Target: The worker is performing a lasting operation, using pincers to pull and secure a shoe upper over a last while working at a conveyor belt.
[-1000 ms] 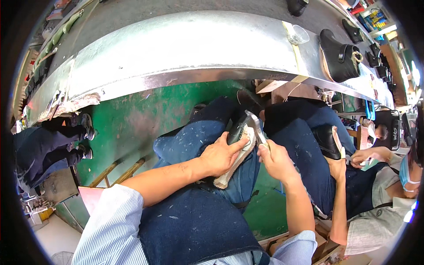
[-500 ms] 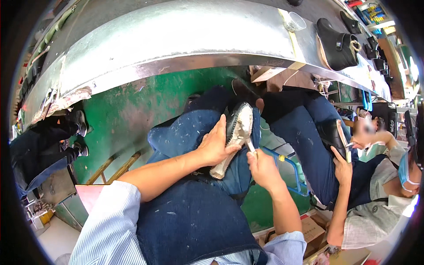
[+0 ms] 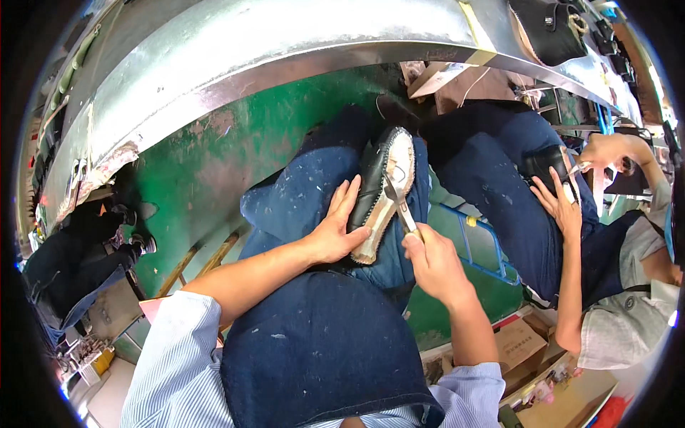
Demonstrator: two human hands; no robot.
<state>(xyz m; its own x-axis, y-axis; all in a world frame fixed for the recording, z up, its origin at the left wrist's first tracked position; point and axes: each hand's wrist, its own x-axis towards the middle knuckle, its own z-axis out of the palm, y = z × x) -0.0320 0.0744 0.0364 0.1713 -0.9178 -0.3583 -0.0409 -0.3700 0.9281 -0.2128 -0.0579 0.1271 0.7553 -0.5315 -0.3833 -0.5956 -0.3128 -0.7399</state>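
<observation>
A black leather shoe [image 3: 367,178] lies sole up across my lap, toe pointing away from me. Its pale underside shows a pleated, stitched-looking edge. My left hand [image 3: 335,232] grips the heel half from the left, fingers along the upper and thumb over the sole's rim. In my right hand [image 3: 437,262] is a slim metal hand tool [image 3: 404,212] with a dark head, held by its handle. The head meets the middle of the sole; whether it is a hammer or pincers I cannot tell.
Across the top runs a metal-topped bench [image 3: 285,57] with a black boot [image 3: 549,32] at its right. To my right a co-worker handles another dark shoe [image 3: 546,162]. A blue metal frame [image 3: 474,246] stands between us. Cardboard boxes [image 3: 519,344] lie at lower right.
My view has shifted, and the shoe sits slightly higher in it. My left hand now lies lower along the shoe's side. The tool's head has tilted and stays at the sole.
</observation>
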